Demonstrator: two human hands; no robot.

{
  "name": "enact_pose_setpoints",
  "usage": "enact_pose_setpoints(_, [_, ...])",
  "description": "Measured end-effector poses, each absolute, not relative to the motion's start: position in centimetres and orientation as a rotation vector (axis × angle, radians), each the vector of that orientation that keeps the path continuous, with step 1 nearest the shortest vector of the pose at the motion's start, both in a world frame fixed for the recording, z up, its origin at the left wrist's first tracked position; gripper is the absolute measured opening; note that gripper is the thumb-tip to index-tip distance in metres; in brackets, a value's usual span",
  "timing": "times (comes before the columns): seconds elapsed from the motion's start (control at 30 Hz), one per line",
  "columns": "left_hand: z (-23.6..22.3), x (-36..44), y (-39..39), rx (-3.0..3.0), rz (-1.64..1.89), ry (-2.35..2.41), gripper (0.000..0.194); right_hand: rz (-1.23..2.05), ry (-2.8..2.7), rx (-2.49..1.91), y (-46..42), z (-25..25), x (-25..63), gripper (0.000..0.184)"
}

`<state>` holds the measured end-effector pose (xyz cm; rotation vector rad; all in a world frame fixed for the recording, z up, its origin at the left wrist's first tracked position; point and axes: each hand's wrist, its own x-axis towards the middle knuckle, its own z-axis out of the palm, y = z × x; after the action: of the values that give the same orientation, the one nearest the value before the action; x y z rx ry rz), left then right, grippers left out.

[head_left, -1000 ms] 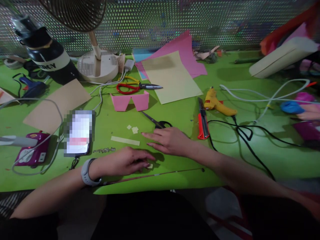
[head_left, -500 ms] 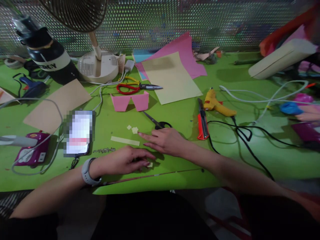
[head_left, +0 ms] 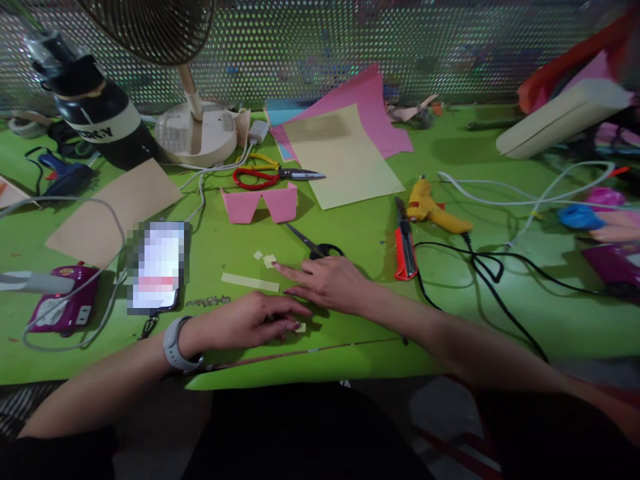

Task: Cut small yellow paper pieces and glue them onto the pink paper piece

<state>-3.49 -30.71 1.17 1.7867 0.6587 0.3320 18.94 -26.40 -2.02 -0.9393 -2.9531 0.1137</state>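
Note:
My left hand (head_left: pixel 250 321), with a grey watch on the wrist, lies palm down on the green table (head_left: pixel 350 233), fingertips pressed on a small cream paper piece (head_left: pixel 300 327). My right hand (head_left: pixel 330 283) rests flat with fingers stretched left, the index tip touching small cream paper scraps (head_left: pixel 267 259). A cream paper strip (head_left: pixel 250 282) lies just left of it. Black scissors (head_left: pixel 315 245) lie right behind the right hand. A thin stick (head_left: pixel 310 349) runs along the table's front edge below both hands.
A phone (head_left: pixel 157 267) and a purple device (head_left: pixel 63 307) sit at left. A folded pink paper (head_left: pixel 261 203), red scissors (head_left: pixel 273 176), cream and pink sheets (head_left: pixel 345 153), a red cutter (head_left: pixel 404 239) and a yellow glue gun (head_left: pixel 435 208) with black cable lie behind. A fan base (head_left: pixel 197 133) stands at the back left.
My right hand has slid slightly left and forward, its index fingertip now reaching the small paper scraps. The left hand has stayed in place.

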Motion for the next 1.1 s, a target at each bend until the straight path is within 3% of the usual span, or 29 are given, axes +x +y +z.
enact_pose_setpoints(0.3, [-0.3, -3.2, -29.8, 1.232, 0.779, 0.949, 0.025, 0.602, -2.318, -0.743, -26.8, -1.6, 19.2, 0.033])
enact_pose_setpoints(0.67, [-0.5, -2.6, -30.0, 1.047, 0.711, 0.896, 0.030, 0.556, -2.181, -0.717, -27.4, -2.2, 18.5, 0.025])
enact_pose_setpoints(1.1, [-0.4, -2.7, -29.9, 0.790, 0.600, 0.930, 0.015, 0.556, -2.146, -0.708, -27.5, -2.1, 18.5, 0.022])
